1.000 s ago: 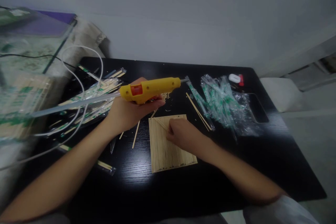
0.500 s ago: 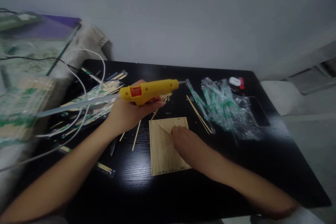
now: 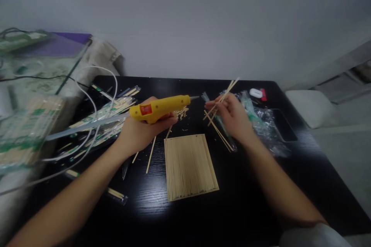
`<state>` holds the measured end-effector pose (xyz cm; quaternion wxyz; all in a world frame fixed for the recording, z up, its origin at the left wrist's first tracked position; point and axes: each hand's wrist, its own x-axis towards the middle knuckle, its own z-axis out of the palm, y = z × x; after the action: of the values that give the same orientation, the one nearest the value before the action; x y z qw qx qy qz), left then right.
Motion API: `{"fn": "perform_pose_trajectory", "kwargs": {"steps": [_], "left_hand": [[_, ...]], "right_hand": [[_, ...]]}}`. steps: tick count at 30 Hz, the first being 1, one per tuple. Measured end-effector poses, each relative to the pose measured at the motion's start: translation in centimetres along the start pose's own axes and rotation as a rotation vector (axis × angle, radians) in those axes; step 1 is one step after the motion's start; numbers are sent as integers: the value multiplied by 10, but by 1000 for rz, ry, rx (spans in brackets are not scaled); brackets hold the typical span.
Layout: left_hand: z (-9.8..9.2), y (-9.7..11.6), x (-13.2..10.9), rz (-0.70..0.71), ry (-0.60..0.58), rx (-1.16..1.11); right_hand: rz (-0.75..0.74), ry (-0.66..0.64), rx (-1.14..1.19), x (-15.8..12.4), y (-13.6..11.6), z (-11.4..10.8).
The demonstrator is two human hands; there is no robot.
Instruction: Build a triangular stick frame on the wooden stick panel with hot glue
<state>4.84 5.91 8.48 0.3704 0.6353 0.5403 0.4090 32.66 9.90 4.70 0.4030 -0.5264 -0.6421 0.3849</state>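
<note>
My left hand point(image 3: 142, 131) is wrapped round a yellow hot glue gun point(image 3: 165, 107), its nozzle aimed right and a long clear glue stick point(image 3: 87, 126) trailing from its back. My right hand point(image 3: 233, 117) pinches thin wooden sticks point(image 3: 228, 89) that cross each other, above the right part of the black table. Below and between both hands lies a square panel point(image 3: 189, 168) of sticks laid side by side, touched by neither hand. Two loose sticks point(image 3: 218, 135) rest just under my right hand.
Packs of wrapped chopsticks point(image 3: 107, 117) and a white cable point(image 3: 94, 104) cover the left side. Cut stick pieces point(image 3: 182, 112) lie behind the panel. Clear wrappers point(image 3: 263, 123), a phone point(image 3: 284, 125) and a white case point(image 3: 256, 93) are at the right. A wall stands behind the table.
My right hand has left the panel and moved up and right, where it now holds crossed sticks. The glue gun stays in my left hand, shifted slightly left and down in view.
</note>
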Motion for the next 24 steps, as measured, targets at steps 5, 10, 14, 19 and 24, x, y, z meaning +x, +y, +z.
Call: {"fn": "perform_pose_trajectory", "kwargs": {"steps": [5, 10, 14, 19, 24], "left_hand": [[-3, 2, 2, -28, -3, 60], [-3, -1, 2, -7, 6, 69], [-2, 1, 1, 3, 34, 62], [-2, 3, 1, -12, 28, 62], [-2, 2, 1, -4, 45, 58]], "right_hand": [[-132, 24, -58, -3, 17, 21], [-129, 28, -120, -10, 24, 24], [-140, 48, -114, -8, 31, 26], [-124, 94, -54, -6, 37, 25], [-62, 102, -69, -7, 38, 21]]}}
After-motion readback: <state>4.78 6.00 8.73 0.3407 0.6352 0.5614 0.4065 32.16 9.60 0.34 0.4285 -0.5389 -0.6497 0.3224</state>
